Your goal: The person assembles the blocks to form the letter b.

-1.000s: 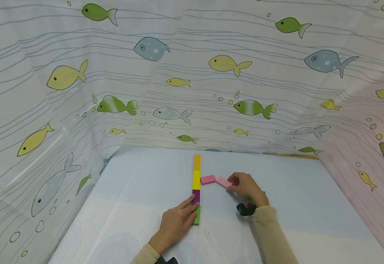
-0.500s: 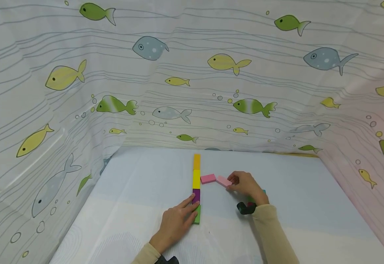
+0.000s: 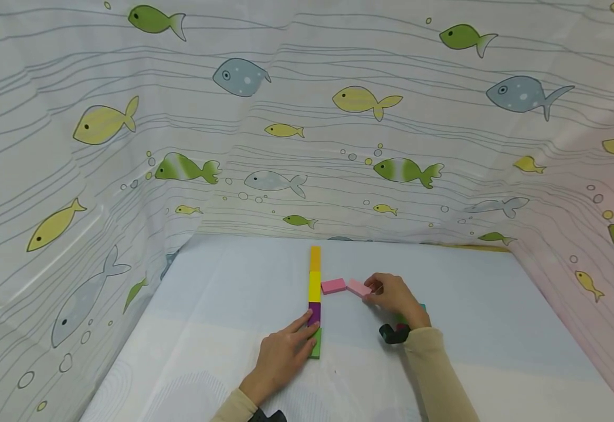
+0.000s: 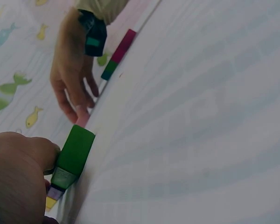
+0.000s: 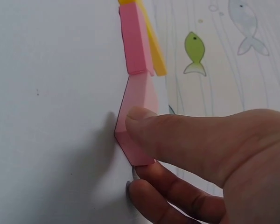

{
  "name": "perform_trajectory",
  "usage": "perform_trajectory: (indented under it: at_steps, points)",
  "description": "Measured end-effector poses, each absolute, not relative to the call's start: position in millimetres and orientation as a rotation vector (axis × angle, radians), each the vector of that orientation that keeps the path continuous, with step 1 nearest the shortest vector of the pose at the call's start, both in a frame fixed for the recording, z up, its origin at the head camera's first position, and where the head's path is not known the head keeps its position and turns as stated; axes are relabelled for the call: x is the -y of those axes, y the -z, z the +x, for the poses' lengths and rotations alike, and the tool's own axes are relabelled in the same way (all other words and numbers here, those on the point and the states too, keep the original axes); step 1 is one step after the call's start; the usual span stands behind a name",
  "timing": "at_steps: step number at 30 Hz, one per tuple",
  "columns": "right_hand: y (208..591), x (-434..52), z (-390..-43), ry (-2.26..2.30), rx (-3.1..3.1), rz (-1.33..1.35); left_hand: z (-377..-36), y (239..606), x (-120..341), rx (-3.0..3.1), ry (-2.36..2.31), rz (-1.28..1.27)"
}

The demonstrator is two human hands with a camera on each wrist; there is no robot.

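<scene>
A: Where is the right hand (image 3: 395, 298)?

B: It pinches a pale pink block (image 3: 358, 288) at that block's right end. In the wrist view the thumb lies on top of the block (image 5: 136, 123) and another finger curls under its near edge, so the fingers are grasping it. The block lies flat on the table (image 3: 222, 305).

A: What is just past those fingertips?

B: A deeper pink block (image 3: 332, 286), whose corner meets the far end of the held one; the two make a shallow angle. Beyond it runs a straight line of blocks: orange (image 3: 314, 258) farthest, then yellow (image 3: 314, 286), purple (image 3: 314, 313) and green (image 3: 315, 344) nearest.

A: And the left hand (image 3: 280, 356)?

B: It rests on the table just left of the line, fingers laid loosely straight, with the fingertips touching the purple and green blocks' side. The left wrist view shows the green block (image 4: 74, 156) against that hand (image 4: 16, 175).

A: Anything around the table?

B: A fish-print curtain (image 3: 285, 117) hangs on three sides.
</scene>
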State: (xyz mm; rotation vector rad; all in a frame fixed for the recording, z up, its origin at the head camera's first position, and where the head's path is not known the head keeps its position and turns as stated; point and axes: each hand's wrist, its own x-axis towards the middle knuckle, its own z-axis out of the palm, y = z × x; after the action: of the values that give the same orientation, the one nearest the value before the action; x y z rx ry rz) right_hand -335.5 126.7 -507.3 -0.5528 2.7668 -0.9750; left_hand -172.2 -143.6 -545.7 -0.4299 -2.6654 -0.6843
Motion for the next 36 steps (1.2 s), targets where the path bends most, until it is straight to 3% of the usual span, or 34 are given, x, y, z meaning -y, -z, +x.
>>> perform_trajectory:
  at_steps: [23, 36]
  points:
    - [503, -141, -337, 1.015, -2.724, -0.509, -171, 545, 142, 2.689, 0.697, -0.422]
    - [497, -209, -344, 1.005, -2.793, -0.421, -173, 548, 142, 2.671, 0.701, -0.426]
